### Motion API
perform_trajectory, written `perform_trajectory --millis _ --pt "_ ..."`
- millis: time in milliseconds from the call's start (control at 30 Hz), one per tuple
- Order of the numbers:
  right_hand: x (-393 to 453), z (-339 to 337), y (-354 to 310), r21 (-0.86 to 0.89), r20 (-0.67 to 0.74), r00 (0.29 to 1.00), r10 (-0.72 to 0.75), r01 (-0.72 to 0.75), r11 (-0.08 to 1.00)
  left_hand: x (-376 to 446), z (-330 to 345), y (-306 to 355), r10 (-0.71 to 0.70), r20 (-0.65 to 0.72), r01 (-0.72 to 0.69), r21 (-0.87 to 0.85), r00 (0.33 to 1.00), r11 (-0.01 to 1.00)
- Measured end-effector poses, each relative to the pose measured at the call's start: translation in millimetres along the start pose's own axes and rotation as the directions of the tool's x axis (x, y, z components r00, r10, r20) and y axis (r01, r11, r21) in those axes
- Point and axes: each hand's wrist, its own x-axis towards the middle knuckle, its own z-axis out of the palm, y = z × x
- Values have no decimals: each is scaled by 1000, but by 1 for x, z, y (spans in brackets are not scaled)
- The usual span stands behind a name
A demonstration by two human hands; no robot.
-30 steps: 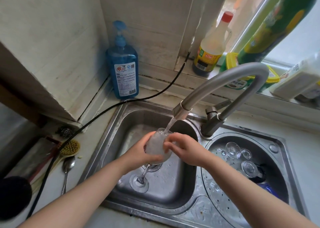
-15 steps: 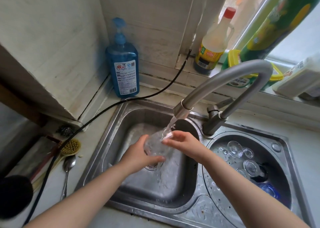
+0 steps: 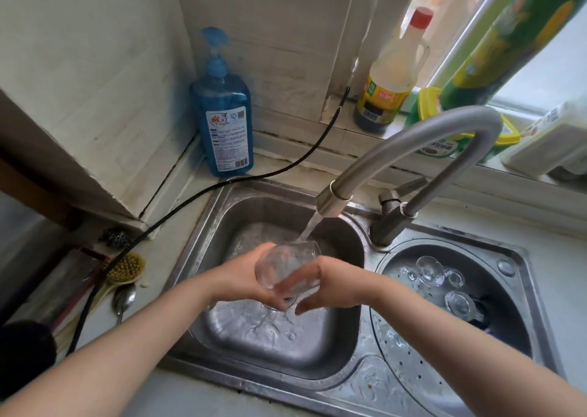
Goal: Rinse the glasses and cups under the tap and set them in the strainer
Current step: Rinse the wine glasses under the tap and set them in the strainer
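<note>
A clear wine glass [image 3: 286,264] is held over the left sink basin [image 3: 241,331], its mouth tilted up toward the tap [image 3: 413,143]. Water streams from the spout into the bowl. My left hand [image 3: 244,277] cups the bowl from the left. My right hand [image 3: 330,286] holds the bowl from the right, fingers curled under it. The stem is hidden behind my hands. The round strainer [image 3: 413,362] sits in the right basin with several upturned glasses [image 3: 432,272] inside.
A blue soap pump bottle [image 3: 224,121] stands in the corner. A black cable [image 3: 190,200] runs along the counter. Left of the sink lie a brush [image 3: 125,269], a spoon [image 3: 124,299] and a scourer. Bottles line the window sill [image 3: 390,80].
The glass has been turned so its mouth faces the water stream. My right hand moved from the rim down to the underside of the bowl.
</note>
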Motion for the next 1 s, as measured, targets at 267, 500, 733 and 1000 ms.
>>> perform_trajectory --millis 267,500,733,1000 --pt "20 -25 8 -881 217 905 -366 343 326 -6 -4 -3 41 12 -40 -63 999 997" --pt "19 -15 -17 -59 201 978 45 -34 998 -5 0 -11 55 -145 -69 -90 988 994" --pt "14 -22 1 -291 22 998 -66 70 954 -2 5 -17 35 -169 -59 -140 985 988" --pt "8 -11 27 -659 -121 897 -426 248 710 -7 1 -11 6 -82 -20 -166 997 986"
